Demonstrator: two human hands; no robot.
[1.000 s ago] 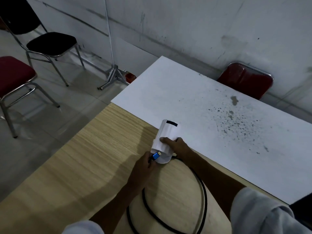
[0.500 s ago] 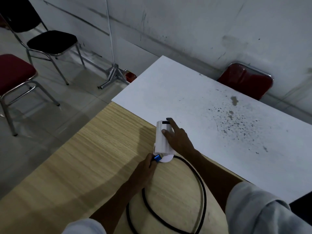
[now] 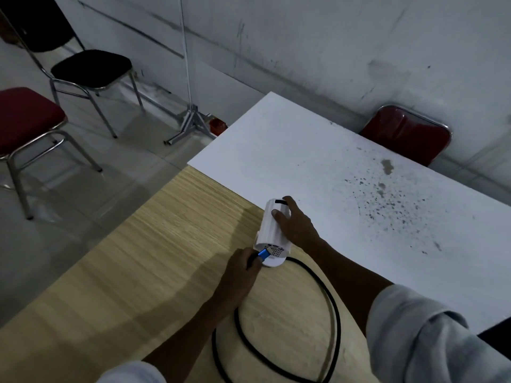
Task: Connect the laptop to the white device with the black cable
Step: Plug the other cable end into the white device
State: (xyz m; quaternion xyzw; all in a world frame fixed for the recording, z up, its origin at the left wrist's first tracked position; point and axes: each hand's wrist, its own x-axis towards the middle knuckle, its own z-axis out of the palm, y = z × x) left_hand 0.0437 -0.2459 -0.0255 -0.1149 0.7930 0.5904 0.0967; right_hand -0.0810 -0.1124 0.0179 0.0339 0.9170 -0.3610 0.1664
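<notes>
Both forearms reach forward from the lower edge of the view, sleeves pushed up. The right hand [image 3: 294,223] lies palm-down along the white device [image 3: 272,230], fingers spread and loosely curved over its ribbed body, pressing it where the wooden tabletop [image 3: 138,266] meets a white board [image 3: 318,167]. The left hand [image 3: 240,268] is closed in a pinch around the blue plug [image 3: 263,253] of the black cable [image 3: 329,305], whose metal tip touches the device's near end face beside a grille and small ports; whether the tip is seated in a port cannot be made out. The cable loops across the tabletop beneath the forearms and runs out of the bottom edge of the view. A dark object [image 3: 497,342] at the lower right is cut off and unidentifiable. Dim light blurs fine detail of the ports.
</notes>
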